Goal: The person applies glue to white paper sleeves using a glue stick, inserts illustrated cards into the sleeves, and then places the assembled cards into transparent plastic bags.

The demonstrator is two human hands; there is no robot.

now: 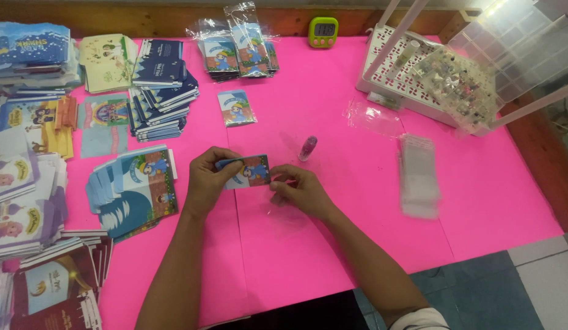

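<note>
Head view, I see my left hand (209, 180) and right hand (296, 189) pinched shut on opposite ends of a small blue illustrated card (250, 171), held between them just above the pink table (357, 201), purple tape roller (307, 148) nearby.

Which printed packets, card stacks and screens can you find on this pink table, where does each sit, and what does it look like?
Small blue picture card: centre, held between left hand and right hand.
Fanned blue cards: left of the hands.
Navy booklets: far left, stacked.
Clear-wrapped packets: far centre, blue pictures.
Single wrapped packet: lying flat below those.
Green timer: far edge, rounded, grey screen.
Clear sleeves: right, empty stack.
</note>
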